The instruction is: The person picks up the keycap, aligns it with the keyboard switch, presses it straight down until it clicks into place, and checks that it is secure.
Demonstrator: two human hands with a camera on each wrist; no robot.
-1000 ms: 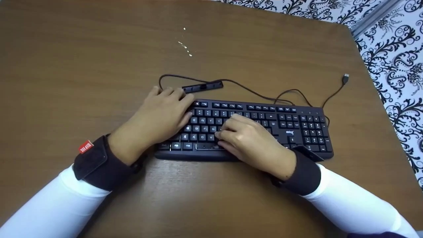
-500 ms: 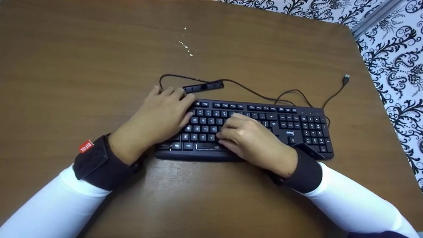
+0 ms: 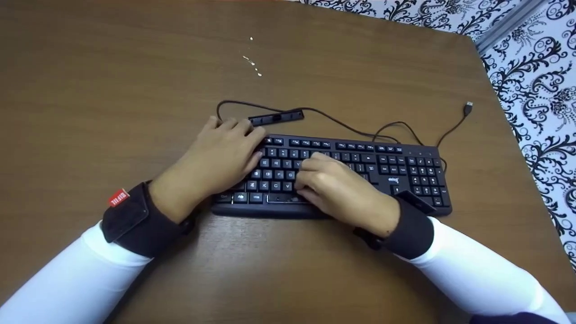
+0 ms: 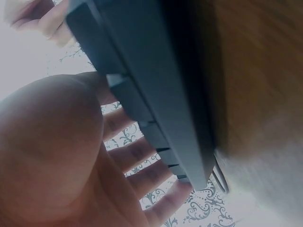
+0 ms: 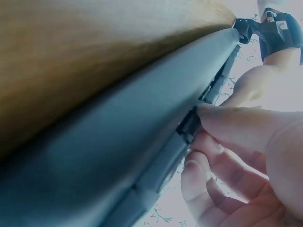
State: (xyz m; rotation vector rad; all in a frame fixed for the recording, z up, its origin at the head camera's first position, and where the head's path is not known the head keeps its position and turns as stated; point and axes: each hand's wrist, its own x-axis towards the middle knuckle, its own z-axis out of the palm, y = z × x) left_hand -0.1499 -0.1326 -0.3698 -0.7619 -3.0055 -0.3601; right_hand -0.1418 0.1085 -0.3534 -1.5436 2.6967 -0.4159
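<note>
A black computer keyboard [image 3: 310, 145] lies on the table. My left hand [image 3: 225, 155] rests over its left end, fingers reaching toward the far edge and thumb over the keys. In the left wrist view, the left fingers [image 4: 137, 153] look fairly straight. My right hand [image 3: 333, 184] bends over the middle keys, thumb and forefinger low by the space bar slot [image 3: 281, 198], which appears bare of its keycap. The right wrist view shows the thumb tip [image 5: 208, 116] right at this slot and the other fingers curled; I cannot tell whether something small is pinched there.
Behind the keyboard lies a long black bar [image 3: 276, 118], resembling a space bar keycap underside up. The cable [image 3: 333, 118] loops there too, its USB plug [image 3: 468, 108] to the right. Small pale flecks [image 3: 255, 69] mark the table [image 3: 112, 90]. A patterned wall [image 3: 540, 90] adjoins it.
My right hand has shifted only slightly over the keys, its fingers a little more tucked. My left hand and the keyboard stay in place.
</note>
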